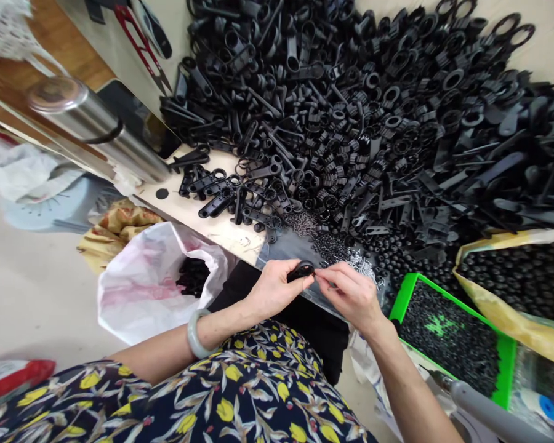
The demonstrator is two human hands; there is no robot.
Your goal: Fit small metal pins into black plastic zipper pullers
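Near the table's front edge, my left hand (277, 288) is closed around a black ring-ended plastic part (301, 271). Close against its right side, my right hand (348, 290) pinches something at the part's edge, too small to make out. Just beyond my hands lie small silver pins (364, 266), tiny brown pieces (302, 224) and small black pieces (330, 247). A large heap of black plastic parts (351, 111) covers the table behind them.
A green tray (506, 369) of small black bits and a yellow bag (503, 307) of black beads are at right. A steel flask (133, 151), a phone (138, 117) and red scissors (141, 46) lie left. A white sack (138, 295) stands below the table edge.
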